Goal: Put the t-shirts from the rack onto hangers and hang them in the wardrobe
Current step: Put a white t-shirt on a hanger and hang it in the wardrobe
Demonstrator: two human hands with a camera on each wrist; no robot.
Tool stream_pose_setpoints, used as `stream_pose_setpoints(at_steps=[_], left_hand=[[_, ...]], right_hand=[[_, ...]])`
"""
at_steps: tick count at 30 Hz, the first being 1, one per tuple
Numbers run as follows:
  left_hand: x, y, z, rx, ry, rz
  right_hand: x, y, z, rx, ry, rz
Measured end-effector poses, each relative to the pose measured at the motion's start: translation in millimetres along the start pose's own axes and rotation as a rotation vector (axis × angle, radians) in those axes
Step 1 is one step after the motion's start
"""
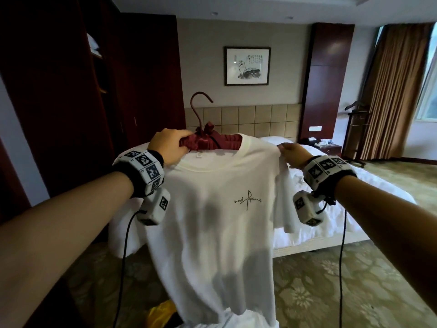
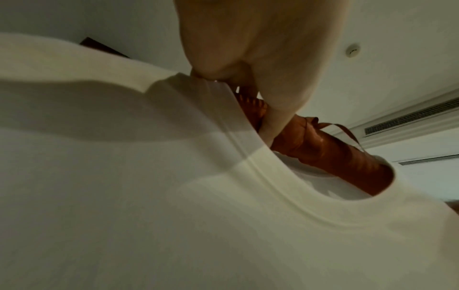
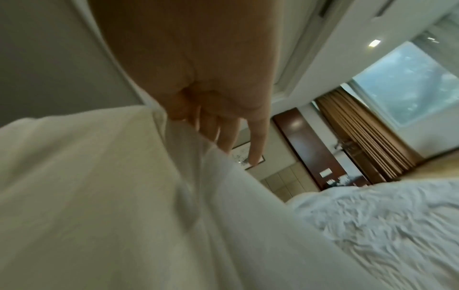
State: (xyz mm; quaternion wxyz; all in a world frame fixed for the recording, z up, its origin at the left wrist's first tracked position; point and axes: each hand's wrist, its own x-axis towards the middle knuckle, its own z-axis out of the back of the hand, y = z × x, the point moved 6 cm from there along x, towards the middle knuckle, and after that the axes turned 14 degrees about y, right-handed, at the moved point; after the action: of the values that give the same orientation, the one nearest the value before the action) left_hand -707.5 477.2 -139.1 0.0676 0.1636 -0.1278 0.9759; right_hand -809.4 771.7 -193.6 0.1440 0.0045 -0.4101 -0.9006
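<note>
- White t-shirt (image 1: 212, 221) hangs in mid-air in front of the person, held up betw. both hands, w/ a small dark script print on its chest.
- Dark red padded hanger (image 1: 208, 140) sits partly inside the neck opening; its hook curves up above the collar, and a small bow sits at the hook's base.
- Left hand (image 1: 169, 147) wraps its grip round the hanger's left arm at the collar edge; in the left wrist view the fingers (image 2: 273, 109) curl over the red padding, w/ shirt fabric bunched against them.
- Right hand (image 1: 293, 153) is at the shirt's right shoulder seam; in the right wrist view its fingers (image 3: 255, 145) lie fairly straight on the fabric. Whether the thumb pinches the cloth can't be made out.
- The shirt's right sleeve droops below that hand.
- Behind the shirt: bed (image 1: 331, 185) w/ white bedding, tiled headboard, framed picture (image 1: 247, 66) on the wall.
- Dark wood wardrobe (image 1: 71, 91) stands at left, w/ one open section showing shelves.
- Brown curtains (image 1: 397, 91) & a window at right.
- Patterned carpet (image 1: 331, 292) underfoot; sth yellow (image 1: 163, 313) lies on the floor by the shirt's hem.
</note>
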Motion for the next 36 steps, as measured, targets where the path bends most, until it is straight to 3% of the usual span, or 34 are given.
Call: stream_pose_setpoints(at_steps=[4,9,18,23,28,30,36], left_hand=[[-2.7,0.6,3.0,-0.048,-0.016,0.021],[-9.4,4.0,2.7,-0.074,-0.01,0.042],[-15.4,10.8,5.4,0.065,-0.07,0.141],[-15.7,-1.8,6.7,0.103,-0.1,0.14],[-22.4,-9.7,8.1,-0.003,-0.178,0.118],[-26.1,-11.3,6.6,0.02,-0.19,0.127],[-41.9,-17.7,-0.8,0.002,-0.198,0.142]], right_hand=[[-8.7,-14.2,-8.9,0.183,0.13,-0.063],[-7.9,-13.4,-4.2,0.267,0.151,-0.035],[-24.2,25.3,32.5,0.463,-0.062,0.292],[-40.1,30.5,45.5,0.54,-0.025,0.396],[-39.9,-5.3,44.7,0.243,-0.079,0.293],[-43.7,-12.2,39.9,0.142,-0.013,0.239],[-54.3,14.2,24.2,0.067,0.114,0.322]])
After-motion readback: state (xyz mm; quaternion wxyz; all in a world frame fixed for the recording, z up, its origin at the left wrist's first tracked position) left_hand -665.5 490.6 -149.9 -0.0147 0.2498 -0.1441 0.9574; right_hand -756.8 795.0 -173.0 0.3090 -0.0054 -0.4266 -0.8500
